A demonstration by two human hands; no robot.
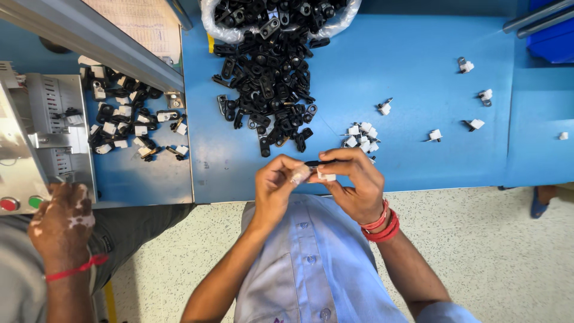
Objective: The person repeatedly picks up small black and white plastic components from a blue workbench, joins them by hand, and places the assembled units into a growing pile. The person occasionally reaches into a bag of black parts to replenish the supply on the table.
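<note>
Both hands (320, 179) pinch a black clip (318, 162) with white block (326, 176) between fingertips.

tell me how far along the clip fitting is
Done: a small pile of white pieces lies by the hands. In hand: the left hand and right hand pinch a black clip and white piece together. Left: a big heap of black clips.

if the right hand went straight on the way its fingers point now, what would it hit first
The right hand points toward the left hand, so it would likely meet that hand's fingertips first, right at the small white piece and black clip pinched between them.
</note>
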